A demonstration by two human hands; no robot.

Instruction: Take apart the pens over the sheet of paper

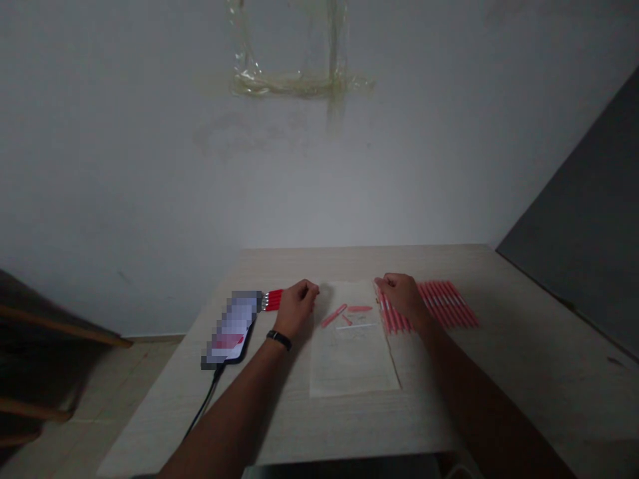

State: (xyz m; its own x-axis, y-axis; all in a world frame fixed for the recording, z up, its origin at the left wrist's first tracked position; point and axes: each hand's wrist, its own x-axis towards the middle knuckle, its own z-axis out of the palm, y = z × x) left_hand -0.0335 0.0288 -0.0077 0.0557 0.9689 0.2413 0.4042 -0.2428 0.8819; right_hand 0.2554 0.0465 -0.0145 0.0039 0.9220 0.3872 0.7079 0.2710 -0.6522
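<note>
My left hand is closed at the left edge of a sheet of pale paper, right beside several red pens with silvery tips. Closed as well, my right hand rests by the paper's right edge, over a row of pink pens. What either set of fingers holds, if anything, is too small to see. Between the hands, on the paper, lie loose pen parts: a pink piece with a loop-like end, a pink tapered piece, a short pink piece and a thin white stick.
A phone with a lit, blurred-out screen lies left of my left hand, its cable running toward the front edge. The pale wooden table meets a wall at the back. Wooden furniture stands at the lower left.
</note>
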